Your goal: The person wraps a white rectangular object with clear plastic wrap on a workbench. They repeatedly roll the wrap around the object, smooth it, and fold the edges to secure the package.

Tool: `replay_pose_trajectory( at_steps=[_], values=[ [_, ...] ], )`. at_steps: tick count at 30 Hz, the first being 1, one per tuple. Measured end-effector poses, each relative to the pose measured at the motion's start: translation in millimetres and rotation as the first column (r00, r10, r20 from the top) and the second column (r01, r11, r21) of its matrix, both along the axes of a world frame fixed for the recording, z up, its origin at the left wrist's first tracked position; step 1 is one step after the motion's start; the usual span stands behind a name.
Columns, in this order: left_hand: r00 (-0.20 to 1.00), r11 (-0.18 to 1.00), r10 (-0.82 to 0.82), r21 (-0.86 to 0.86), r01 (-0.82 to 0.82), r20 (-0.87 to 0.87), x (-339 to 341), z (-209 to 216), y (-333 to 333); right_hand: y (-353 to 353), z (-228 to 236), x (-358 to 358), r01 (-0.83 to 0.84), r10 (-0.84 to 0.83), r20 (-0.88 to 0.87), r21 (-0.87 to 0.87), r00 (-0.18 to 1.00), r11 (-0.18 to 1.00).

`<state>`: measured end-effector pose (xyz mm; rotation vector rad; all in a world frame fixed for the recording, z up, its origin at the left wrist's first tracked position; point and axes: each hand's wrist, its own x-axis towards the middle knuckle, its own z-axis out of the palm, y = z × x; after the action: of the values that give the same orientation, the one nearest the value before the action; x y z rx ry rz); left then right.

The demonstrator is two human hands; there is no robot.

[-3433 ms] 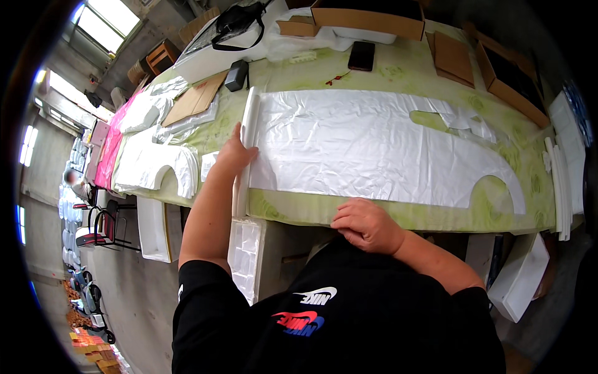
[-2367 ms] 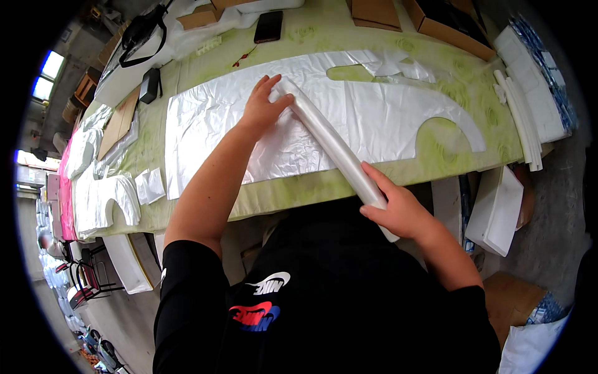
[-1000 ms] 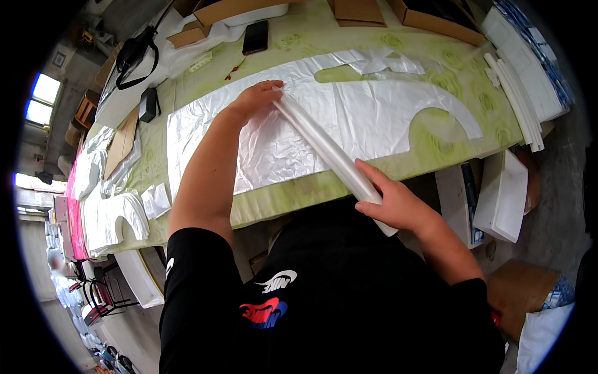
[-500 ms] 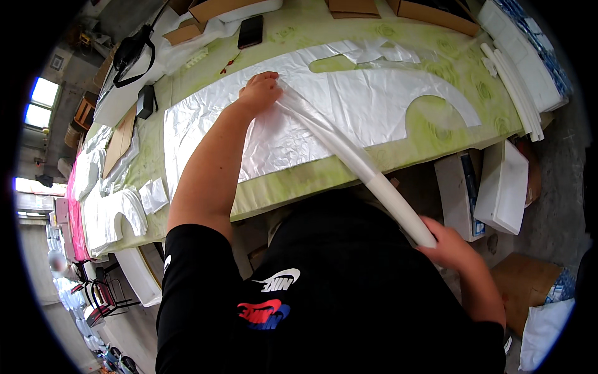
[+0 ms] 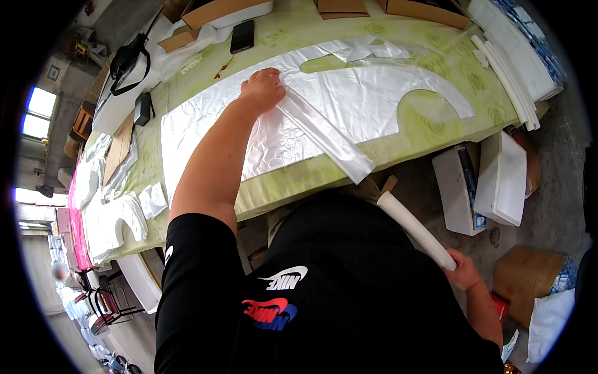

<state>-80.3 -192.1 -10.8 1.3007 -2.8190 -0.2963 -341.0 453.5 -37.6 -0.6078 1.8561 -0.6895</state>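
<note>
A thin, shiny white plastic sheet (image 5: 349, 93) with rounded cut-outs lies spread on the table. My left hand (image 5: 264, 91) presses on it with fingers bent, gripping the top of a flat sleeve-like strip (image 5: 327, 140). That strip slants toward me, and its free end hangs past the table's near edge. Low at the right, my right hand (image 5: 462, 269) is closed round the lower end of a stiff white tube (image 5: 414, 227). The tube's upper end points at the strip but stands apart from it.
A green-patterned cloth covers the table (image 5: 430, 124). A phone (image 5: 243, 37) and cardboard boxes (image 5: 423, 11) lie along the far side, white tubes (image 5: 507, 81) at the right. Folded white plastic pieces (image 5: 115, 215) lie left. White foam boxes (image 5: 500, 177) and a carton (image 5: 526, 280) stand below right.
The white tube has come out of the plastic strip, drawn down and right by my right hand. The strip now lies flatter. My left hand stays in place on the sheet.
</note>
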Motion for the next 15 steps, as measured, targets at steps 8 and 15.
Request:
replay_pose_trajectory(
  at_steps=[8,15],
  values=[
    [0.984,0.970,-0.110,-0.230,0.075,-0.142,-7.8,-7.4,8.6,-36.9,3.5,-10.2,0.042,-0.058,-0.256,-0.066,0.965,0.997],
    [0.740,0.939,-0.336,-0.273,0.212,-0.583,-1.4,-23.5,79.9,-78.7,13.4,-3.4,-0.083,-0.022,-0.397,-0.245,0.917,0.966]
  ],
)
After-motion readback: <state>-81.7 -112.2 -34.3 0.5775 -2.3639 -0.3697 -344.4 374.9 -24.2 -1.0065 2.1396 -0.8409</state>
